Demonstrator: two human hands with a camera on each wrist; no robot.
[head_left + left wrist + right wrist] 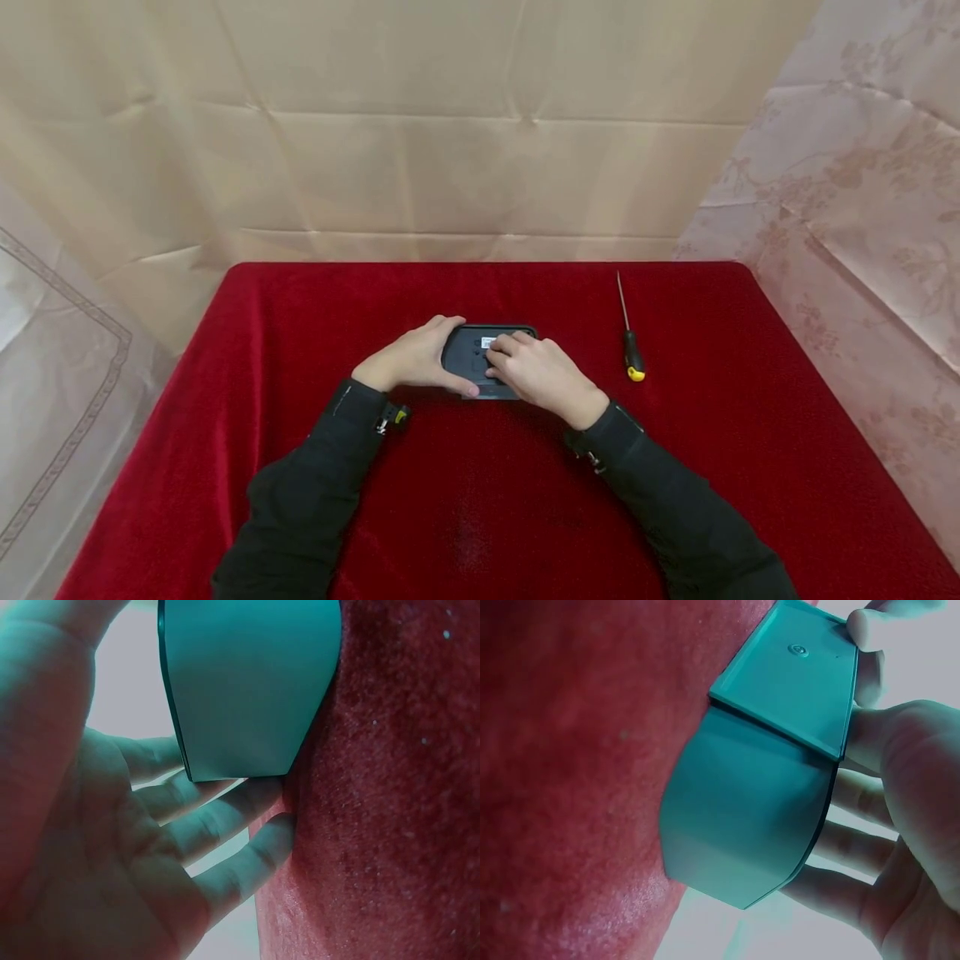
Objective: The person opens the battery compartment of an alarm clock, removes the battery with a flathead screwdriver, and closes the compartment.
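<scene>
A flat black device [471, 353] with a white label lies on the red cloth [480, 500] at the table's middle. My left hand [411, 360] grips its left end, thumb along the near edge. My right hand [538, 371] holds the right end, curled fingers on its top face. In the left wrist view the device [247, 682] looks teal, and my left fingers [225, 817] reach round its edge against the cloth. In the right wrist view a flat panel [795, 682] steps up from the device's body [742, 825], with a fingertip [866, 630] at its far corner.
A thin screwdriver [630, 343] with a black and yellow handle lies on the cloth to the right of my right hand, tip pointing away. Beige sheets hang behind the table and a flowered one at the right.
</scene>
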